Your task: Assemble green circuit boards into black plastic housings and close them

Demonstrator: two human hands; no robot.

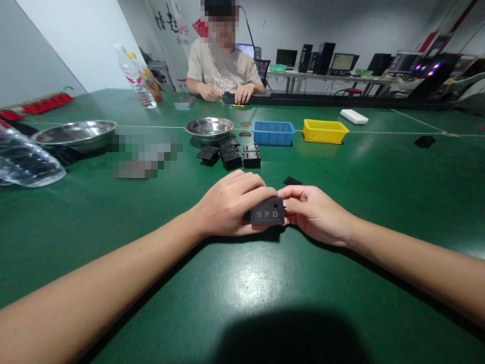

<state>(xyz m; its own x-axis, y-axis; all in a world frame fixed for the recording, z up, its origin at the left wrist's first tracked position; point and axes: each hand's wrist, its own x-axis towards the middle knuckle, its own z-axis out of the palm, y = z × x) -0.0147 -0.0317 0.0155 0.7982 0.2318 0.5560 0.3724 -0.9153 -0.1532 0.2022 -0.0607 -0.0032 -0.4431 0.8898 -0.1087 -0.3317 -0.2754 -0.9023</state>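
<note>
My left hand [237, 205] grips a small black box marked "SPD" [267, 212] from its left side and top, just above the green table [235, 293]. At the box's right end, my right hand [312, 212] is closed, thumb and fingers pinched together. A small dark tip shows by the right fingertips; whether it is a separate piece I cannot tell. Behind my hands lies a thin black plate [292, 180]. Farther back sit several similar black boxes [230, 155] in a cluster.
Beyond the boxes stand a steel bowl [209, 129], a blue bin [273, 133] and a yellow bin [326, 132]. To the left are a wide steel basin [76, 135] and a plastic bottle [28, 156]. A person [225, 65] works across the table.
</note>
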